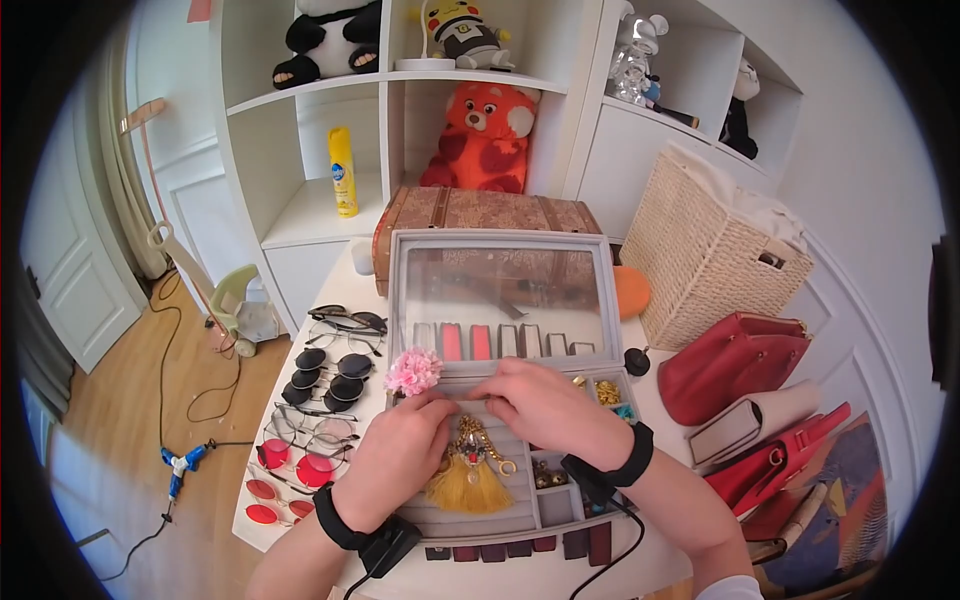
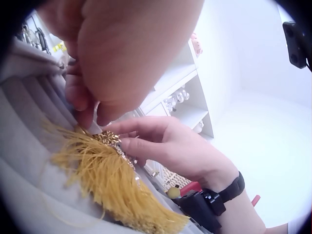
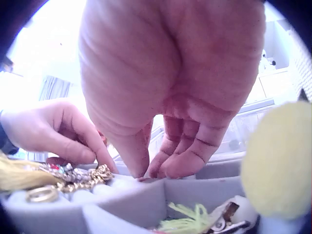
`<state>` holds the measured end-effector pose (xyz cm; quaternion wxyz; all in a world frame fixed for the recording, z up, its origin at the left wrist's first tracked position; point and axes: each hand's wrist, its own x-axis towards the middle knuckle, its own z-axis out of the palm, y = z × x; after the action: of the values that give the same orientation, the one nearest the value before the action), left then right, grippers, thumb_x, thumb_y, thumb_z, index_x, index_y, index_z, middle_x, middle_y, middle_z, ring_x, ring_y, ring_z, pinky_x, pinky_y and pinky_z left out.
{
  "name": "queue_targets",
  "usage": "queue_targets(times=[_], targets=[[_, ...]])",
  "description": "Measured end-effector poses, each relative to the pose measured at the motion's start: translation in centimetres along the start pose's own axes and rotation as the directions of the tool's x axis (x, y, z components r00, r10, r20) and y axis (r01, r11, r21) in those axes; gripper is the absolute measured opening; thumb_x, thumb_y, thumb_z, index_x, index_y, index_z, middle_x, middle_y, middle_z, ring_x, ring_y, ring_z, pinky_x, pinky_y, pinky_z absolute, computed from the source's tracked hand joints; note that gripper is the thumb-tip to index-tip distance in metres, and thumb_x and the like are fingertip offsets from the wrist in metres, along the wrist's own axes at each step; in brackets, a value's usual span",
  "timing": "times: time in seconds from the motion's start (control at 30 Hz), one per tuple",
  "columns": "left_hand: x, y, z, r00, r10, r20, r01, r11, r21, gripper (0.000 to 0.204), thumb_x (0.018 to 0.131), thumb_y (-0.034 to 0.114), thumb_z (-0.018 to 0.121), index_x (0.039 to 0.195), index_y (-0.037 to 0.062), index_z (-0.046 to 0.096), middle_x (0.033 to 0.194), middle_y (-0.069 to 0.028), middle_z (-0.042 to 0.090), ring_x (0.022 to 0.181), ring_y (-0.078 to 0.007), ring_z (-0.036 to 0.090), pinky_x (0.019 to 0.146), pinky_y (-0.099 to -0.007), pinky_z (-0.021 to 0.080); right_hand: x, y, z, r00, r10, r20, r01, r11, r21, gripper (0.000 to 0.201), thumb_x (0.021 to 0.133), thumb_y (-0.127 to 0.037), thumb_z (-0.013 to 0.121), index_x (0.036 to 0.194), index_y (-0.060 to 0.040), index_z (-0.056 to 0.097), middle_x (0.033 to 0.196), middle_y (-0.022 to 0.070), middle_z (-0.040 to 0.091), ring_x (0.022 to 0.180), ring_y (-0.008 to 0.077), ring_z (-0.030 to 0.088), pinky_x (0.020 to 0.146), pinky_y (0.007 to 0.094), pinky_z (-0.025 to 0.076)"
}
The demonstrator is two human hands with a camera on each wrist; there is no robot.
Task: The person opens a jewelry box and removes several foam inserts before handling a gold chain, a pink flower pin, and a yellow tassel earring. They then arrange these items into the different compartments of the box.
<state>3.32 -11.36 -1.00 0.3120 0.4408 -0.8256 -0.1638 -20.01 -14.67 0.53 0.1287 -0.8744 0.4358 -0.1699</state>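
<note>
An open grey jewelry box (image 1: pixel 430 525) has padded rolls and side compartments. A yellow tassel piece with a gold chain (image 1: pixel 466 482) lies across the rolls; its tassel (image 2: pixel 105 178) spreads below the hands. My left hand (image 1: pixel 395 460), fingers bent, is above the rolls left of the chain; in the left wrist view its fingertips pinch a small pale piece (image 2: pixel 95 126). My right hand (image 1: pixel 550 405) reaches in from the right, and in the right wrist view its fingertips (image 3: pixel 173 168) are down at the rolls, their contact hidden. Its thumb is beside the chain in the left wrist view.
A pink flower (image 1: pixel 413 371) sits at the box's left hinge side. Rows of glasses (image 1: pixel 315 470) lie left, red bags (image 1: pixel 735 365) and a woven basket (image 1: pixel 715 255) stand right. The glass lid (image 1: pixel 500 290) is raised against a patterned trunk (image 1: pixel 480 208).
</note>
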Motion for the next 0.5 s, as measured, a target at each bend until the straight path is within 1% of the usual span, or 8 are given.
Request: queue_targets(times=[0.07, 0.1, 0.17, 0.2, 0.27, 0.4, 0.47, 0.5], targets=[[-0.1, 0.0, 0.1, 1.000, -0.016, -0.007, 0.016, 1.000, -0.016, 0.017, 0.097, 0.008, 0.067, 0.111, 0.0011, 0.075, 0.113, -0.0179, 0.074, 0.097, -0.0404, 0.072, 0.086, -0.0460, 0.059, 0.0, -1.0, -0.9, 0.998, 0.060, 0.004, -0.060, 0.996, 0.061, 0.019, 0.097, -0.018, 0.070, 0.113, -0.0088, 0.078, 0.103, 0.0110, 0.072, 0.100, 0.0321, 0.070, 0.089, 0.0430, 0.056], [-0.1, 0.0, 0.1, 1.000, -0.015, -0.009, 0.014, 1.000, -0.027, 0.017, 0.097, 0.009, 0.068, 0.111, 0.0012, 0.075, 0.113, -0.0175, 0.074, 0.097, -0.0402, 0.072, 0.086, -0.0458, 0.059, 0.1, -1.9, -1.5, 0.998, 0.060, 0.009, -0.061, 0.996, 0.064, 0.019, 0.097, -0.018, 0.070, 0.113, -0.0088, 0.078, 0.103, 0.0110, 0.072, 0.100, 0.0321, 0.070, 0.089, 0.0430, 0.056], [-0.1, 0.1, 0.1, 1.000, -0.013, -0.008, 0.013, 0.999, -0.037, 0.017, 0.097, 0.010, 0.070, 0.111, 0.0012, 0.075, 0.113, -0.0171, 0.074, 0.097, -0.0400, 0.073, 0.086, -0.0455, 0.059, 0.5, -3.5, -2.5, 0.975, 0.144, 0.171, -0.158, 0.985, 0.071, 0.017, 0.096, -0.022, 0.072, 0.104, -0.0078, 0.076, 0.097, 0.0103, 0.075, 0.099, 0.0323, 0.071, 0.087, 0.0442, 0.056], [0.0, 0.1, 0.0, 1.000, -0.021, -0.005, 0.020, 0.999, -0.034, 0.018, 0.096, 0.011, 0.070, 0.111, 0.0014, 0.075, 0.113, -0.0170, 0.074, 0.097, -0.0398, 0.073, 0.086, -0.0453, 0.059, 0.5, -3.3, -2.2, 0.975, 0.145, 0.170, -0.159, 0.985, 0.074, 0.017, 0.096, -0.022, 0.072, 0.104, -0.0078, 0.076, 0.097, 0.0103, 0.075, 0.099, 0.0323, 0.071, 0.087, 0.0442, 0.056], [-0.1, 0.2, 0.0, 1.000, -0.027, 0.002, 0.027, 0.999, -0.029, 0.018, 0.096, 0.011, 0.071, 0.111, 0.0015, 0.075, 0.113, -0.0169, 0.074, 0.097, -0.0396, 0.073, 0.086, -0.0451, 0.059, 0.5, -2.7, -1.4, 0.985, 0.115, 0.125, -0.114, 0.993, -0.014, 0.016, 0.097, -0.023, 0.071, 0.101, -0.0080, 0.075, 0.093, 0.0099, 0.075, 0.099, 0.0322, 0.072, 0.085, 0.0447, 0.056], [-0.1, 0.2, 0.0, 1.000, -0.021, 0.005, 0.021, 0.999, -0.027, 0.018, 0.095, 0.011, 0.072, 0.110, 0.0018, 0.075, 0.112, -0.0176, 0.074, 0.096, -0.0395, 0.073, 0.085, -0.0453, 0.059, 1.0, -2.5, -2.0, 0.982, 0.109, 0.151, -0.116, 0.993, 0.034, 0.016, 0.097, -0.022, 0.070, 0.102, -0.0070, 0.073, 0.095, 0.0111, 0.075, 0.099, 0.0327, 0.072, 0.084, 0.0453, 0.056], [-0.1, 0.2, 0.0, 1.000, -0.016, -0.008, 0.015, 0.999, -0.041, 0.017, 0.095, 0.011, 0.073, 0.109, 0.0017, 0.074, 0.110, -0.0177, 0.074, 0.095, -0.0394, 0.073, 0.084, -0.0456, 0.059, 1.2, -2.2, -1.6, 0.993, 0.074, 0.094, -0.078, 0.996, 0.042, 0.014, 0.098, -0.019, 0.069, 0.103, -0.0061, 0.069, 0.097, 0.0119, 0.075, 0.098, 0.0339, 0.072, 0.084, 0.0464, 0.056], [0.0, 0.3, -0.1, 0.999, -0.044, -0.004, 0.043, 0.998, -0.047, 0.015, 0.095, 0.011, 0.073, 0.107, 0.0019, 0.073, 0.108, -0.0176, 0.074, 0.094, -0.0393, 0.072, 0.083, -0.0460, 0.059, 1.2, -2.1, -1.4, 0.993, 0.073, 0.096, -0.077, 0.996, 0.040, 0.014, 0.098, -0.019, 0.069, 0.103, -0.0061, 0.069, 0.097, 0.0119, 0.075, 0.098, 0.0339, 0.072, 0.084, 0.0464, 0.056]])
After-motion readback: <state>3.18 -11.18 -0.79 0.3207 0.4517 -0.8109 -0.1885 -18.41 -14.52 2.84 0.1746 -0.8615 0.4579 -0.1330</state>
